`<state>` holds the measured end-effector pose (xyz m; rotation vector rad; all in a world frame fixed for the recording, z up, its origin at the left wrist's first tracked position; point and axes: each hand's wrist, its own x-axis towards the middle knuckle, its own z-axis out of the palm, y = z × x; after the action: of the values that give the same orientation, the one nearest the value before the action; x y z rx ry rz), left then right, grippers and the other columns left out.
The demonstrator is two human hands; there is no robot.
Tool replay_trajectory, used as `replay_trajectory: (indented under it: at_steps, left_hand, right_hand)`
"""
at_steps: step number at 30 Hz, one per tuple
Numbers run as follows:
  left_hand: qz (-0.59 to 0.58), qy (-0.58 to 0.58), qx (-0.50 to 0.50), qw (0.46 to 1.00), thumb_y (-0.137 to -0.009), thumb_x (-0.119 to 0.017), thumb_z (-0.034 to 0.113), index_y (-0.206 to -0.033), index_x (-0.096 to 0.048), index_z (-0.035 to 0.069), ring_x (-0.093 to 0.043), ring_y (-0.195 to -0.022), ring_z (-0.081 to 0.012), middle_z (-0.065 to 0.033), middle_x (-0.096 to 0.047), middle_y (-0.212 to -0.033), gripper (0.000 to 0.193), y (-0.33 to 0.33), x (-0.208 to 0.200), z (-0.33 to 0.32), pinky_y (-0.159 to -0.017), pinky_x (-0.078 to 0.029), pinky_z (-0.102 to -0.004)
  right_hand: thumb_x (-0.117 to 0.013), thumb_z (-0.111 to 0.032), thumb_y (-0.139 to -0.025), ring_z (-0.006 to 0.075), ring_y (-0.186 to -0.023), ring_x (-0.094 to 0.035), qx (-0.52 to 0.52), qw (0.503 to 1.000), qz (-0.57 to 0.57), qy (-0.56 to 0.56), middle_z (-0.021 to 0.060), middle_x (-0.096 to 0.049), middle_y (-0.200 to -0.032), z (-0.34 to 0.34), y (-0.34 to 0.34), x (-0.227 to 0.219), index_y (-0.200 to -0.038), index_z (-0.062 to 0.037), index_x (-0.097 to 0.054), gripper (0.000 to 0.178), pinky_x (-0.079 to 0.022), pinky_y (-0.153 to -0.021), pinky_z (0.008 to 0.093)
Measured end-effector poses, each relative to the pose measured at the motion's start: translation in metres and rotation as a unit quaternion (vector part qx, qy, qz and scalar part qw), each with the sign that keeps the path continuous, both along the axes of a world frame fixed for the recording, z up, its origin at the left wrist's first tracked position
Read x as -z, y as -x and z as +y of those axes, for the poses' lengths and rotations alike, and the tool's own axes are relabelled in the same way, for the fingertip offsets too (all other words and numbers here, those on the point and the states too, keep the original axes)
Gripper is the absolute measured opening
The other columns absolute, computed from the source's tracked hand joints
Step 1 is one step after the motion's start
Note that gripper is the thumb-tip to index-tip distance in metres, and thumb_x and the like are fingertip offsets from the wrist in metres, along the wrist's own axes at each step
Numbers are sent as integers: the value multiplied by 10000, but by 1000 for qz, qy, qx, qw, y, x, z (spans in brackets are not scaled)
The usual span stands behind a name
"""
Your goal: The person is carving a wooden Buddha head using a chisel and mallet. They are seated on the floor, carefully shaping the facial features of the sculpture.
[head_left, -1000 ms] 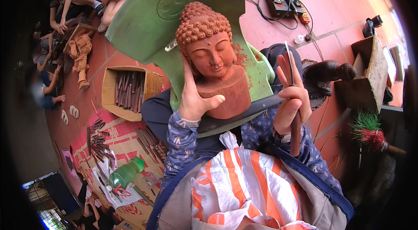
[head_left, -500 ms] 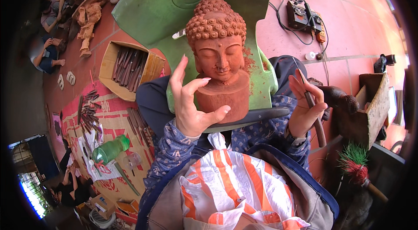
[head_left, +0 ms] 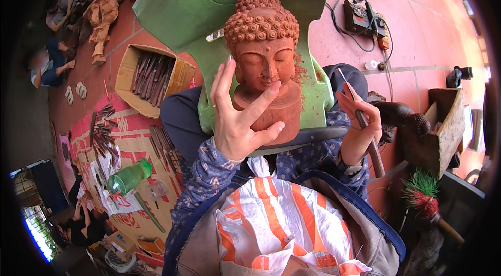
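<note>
A reddish carved wooden Buddha bust (head_left: 265,59) stands upright on the seat of a green plastic chair (head_left: 177,7), right in front of me. My left hand (head_left: 237,111) is raised before the bust's left side, fingers spread, with the index fingertip over the chin; whether it touches the wood I cannot tell. Nothing is held in it. To the right of the bust, my right hand (head_left: 361,127) grips a slim carving chisel (head_left: 369,143) with a wooden handle, its metal tip pointing up and away. Wood dust lies on the chair beside the bust.
At left, a cardboard box (head_left: 122,80) holds many chisels, and more lie on a mat near a green bottle (head_left: 130,178). On the right are a black power unit (head_left: 360,17) with cables, a wooden box (head_left: 443,130) and a green-red brush (head_left: 425,197). Other people sit far left.
My left hand has shifted right, its index finger now stretched across the bust's chin. The right hand with the chisel has moved slightly left.
</note>
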<state>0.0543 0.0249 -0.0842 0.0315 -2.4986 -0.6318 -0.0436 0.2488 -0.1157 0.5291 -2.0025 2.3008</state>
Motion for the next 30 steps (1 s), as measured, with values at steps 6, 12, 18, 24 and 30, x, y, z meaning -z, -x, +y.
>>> replay_trajectory:
  at_steps: [6,12,18,24,30]
  left_hand:
    - [105,-135,-68,983,-824,-750,271,-1220,-563,-5,-470,-1254,-338,-235,-433,-1352,517,-14,9,-4,-1070,-385,-455]
    - [67,-112,17,991,-785,-762,103,-968,-688,42,-603,-868,-247,-103,-638,-988,206,-38,-10,-1,-729,-505,-337]
    - [-6,-131,219,967,-687,-778,67,-970,-731,54,-591,-736,-193,-21,-639,-830,287,-36,-17,24,-626,-485,-310]
    - [-57,-166,280,944,-653,-777,26,-919,-700,13,-602,-707,-219,-49,-621,-777,278,-37,-12,31,-598,-474,-336]
    - [-79,-256,264,927,-731,-732,5,-885,-609,13,-598,-697,-274,-93,-610,-775,198,-45,-9,23,-616,-473,-359]
  right_hand:
    - [-266,-663,-967,257,-745,-662,11,999,40,1,239,-629,-950,-7,-9,-7,-920,35,-630,788,-567,-725,345]
    - [-269,-637,-982,173,-576,-575,-163,986,18,40,131,-601,-728,0,-24,-23,-737,8,-602,766,-472,-529,271]
    - [-365,-611,-982,172,-528,-586,-260,965,28,38,85,-615,-645,-17,-36,-38,-711,-16,-578,687,-448,-479,278]
    - [-459,-603,-957,178,-530,-590,-294,955,28,16,74,-614,-651,-16,-37,-41,-739,-15,-590,640,-456,-491,285]
    - [-564,-602,-906,173,-651,-616,-307,947,89,30,96,-630,-761,-20,-33,-36,-871,16,-621,622,-474,-574,272]
